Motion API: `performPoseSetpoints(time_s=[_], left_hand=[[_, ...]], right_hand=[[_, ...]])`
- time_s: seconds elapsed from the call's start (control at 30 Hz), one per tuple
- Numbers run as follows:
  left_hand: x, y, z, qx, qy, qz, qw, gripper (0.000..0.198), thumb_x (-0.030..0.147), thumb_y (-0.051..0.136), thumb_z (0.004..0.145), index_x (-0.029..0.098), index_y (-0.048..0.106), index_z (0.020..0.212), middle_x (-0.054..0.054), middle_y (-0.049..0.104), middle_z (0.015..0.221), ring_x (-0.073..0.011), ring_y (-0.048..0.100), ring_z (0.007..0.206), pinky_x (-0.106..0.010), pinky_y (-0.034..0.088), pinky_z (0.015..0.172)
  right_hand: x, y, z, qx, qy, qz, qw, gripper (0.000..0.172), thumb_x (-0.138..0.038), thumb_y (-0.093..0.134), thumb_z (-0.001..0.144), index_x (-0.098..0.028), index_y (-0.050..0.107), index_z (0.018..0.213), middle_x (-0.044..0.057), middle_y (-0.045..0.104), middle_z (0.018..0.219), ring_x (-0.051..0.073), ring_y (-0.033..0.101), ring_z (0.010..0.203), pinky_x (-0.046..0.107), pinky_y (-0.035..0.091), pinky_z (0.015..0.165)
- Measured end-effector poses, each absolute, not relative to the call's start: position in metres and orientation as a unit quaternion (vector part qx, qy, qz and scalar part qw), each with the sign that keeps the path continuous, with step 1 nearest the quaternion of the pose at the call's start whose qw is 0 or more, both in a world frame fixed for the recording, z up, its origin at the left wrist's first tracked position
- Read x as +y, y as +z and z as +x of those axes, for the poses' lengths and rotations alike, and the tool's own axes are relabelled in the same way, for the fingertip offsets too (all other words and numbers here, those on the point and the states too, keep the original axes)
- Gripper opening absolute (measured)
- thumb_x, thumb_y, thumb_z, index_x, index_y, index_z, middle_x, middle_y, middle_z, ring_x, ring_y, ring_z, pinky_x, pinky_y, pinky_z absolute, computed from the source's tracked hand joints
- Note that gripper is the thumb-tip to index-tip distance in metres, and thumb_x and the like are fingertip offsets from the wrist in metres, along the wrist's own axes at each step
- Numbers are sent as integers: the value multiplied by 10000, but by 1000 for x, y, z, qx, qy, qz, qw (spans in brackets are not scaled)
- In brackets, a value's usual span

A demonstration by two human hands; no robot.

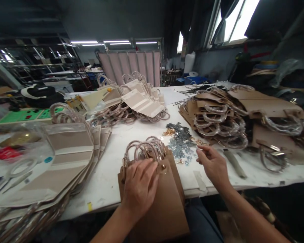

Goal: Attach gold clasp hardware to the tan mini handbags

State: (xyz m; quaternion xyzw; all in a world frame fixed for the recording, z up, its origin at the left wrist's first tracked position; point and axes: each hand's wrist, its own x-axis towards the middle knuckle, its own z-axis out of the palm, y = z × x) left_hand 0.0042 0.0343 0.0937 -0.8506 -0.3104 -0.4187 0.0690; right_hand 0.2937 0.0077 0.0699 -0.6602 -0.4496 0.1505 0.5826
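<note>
My left hand lies over the upper edge of a brown bag panel, its fingers bent around the edge near the handle. This panel fronts a small stack at the table's near edge, with plastic-wrapped handles standing up along the top. To the right, my right hand hovers over the table, thumb and fingertips drawn together; anything between them is too small to make out. Just left of those fingertips is a heap of small grey metal plates, with small gold-coloured metal fittings beside it.
Beige bag panels are stacked at the left, and another beige pile lies at the back. Brown panels with wrapped handles are heaped on the right. A dark-handled tool lies right of my right hand. A tape roll sits far left.
</note>
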Motion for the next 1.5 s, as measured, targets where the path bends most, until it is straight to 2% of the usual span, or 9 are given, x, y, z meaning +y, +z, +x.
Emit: performPoseSetpoints(time_s=[0.17,0.3,0.53,0.67,0.83,1.03,1.1,1.23,1.5], left_hand=[[-18,67,-9,-250,-397,-883,-28,349,34,652,900,143,664,1232,-115,684,1209,-253,575,1150,-394,498,1008],[-33,56,-22,-282,-388,-875,-69,290,28,630,901,161,675,1154,-96,703,1103,-237,599,1065,-381,523,934],[-36,65,-23,-337,-429,-808,-223,263,68,631,915,226,657,1123,-33,696,947,-171,662,857,-298,566,773],[-42,69,-9,-377,-460,-744,-305,509,66,687,873,276,597,1327,-24,685,1098,-127,680,841,-226,595,733],[-47,75,-2,-295,-480,-786,-254,560,-4,635,882,254,583,1376,-74,679,1268,-190,669,1158,-300,584,981],[-51,79,-13,-360,-504,-698,-360,269,83,664,931,234,744,1140,-31,774,1066,-149,733,985,-230,587,904],[-53,79,-14,-418,-504,-590,-472,225,200,719,933,228,756,1154,-44,785,1097,-162,748,986,-231,600,897],[-54,79,-12,-411,-504,-420,-633,501,350,812,878,197,678,1335,-111,746,1260,-203,745,1084,-277,601,971],[-56,80,-8,-389,-492,-427,-651,437,351,823,870,212,735,1276,-98,721,1313,-234,708,1189,-288,585,1027]], right_hand=[[23,21,299,-658,99,-659,351,284,-375,625,934,-259,746,1163,54,699,1135,211,685,852,362,543,800],[36,-2,292,-682,59,-688,241,308,-290,592,939,-243,733,1208,62,712,1099,284,674,1039,391,532,830],[10,48,274,-651,81,-618,433,170,-320,611,978,-243,722,1081,22,703,967,192,644,804,325,519,745],[-39,93,226,-672,71,-536,505,172,-223,658,965,-269,686,1128,-25,647,868,146,609,759,263,502,721],[-70,101,171,-665,193,-506,515,248,-170,684,920,-280,681,1143,-53,670,843,115,640,730,187,534,703],[-76,87,160,-635,308,-493,509,483,-255,733,947,-330,590,1402,-21,715,1013,142,700,862,218,583,810],[-76,85,163,-626,289,-494,529,381,-273,735,949,-317,641,1317,-8,713,1032,153,699,875,233,581,809],[-74,86,163,-639,238,-509,526,114,-254,755,934,-288,721,1038,-20,700,908,149,664,778,230,542,722],[-70,88,155,-659,232,-492,520,66,-233,720,974,-286,757,987,-18,761,909,171,711,800,249,541,736]])
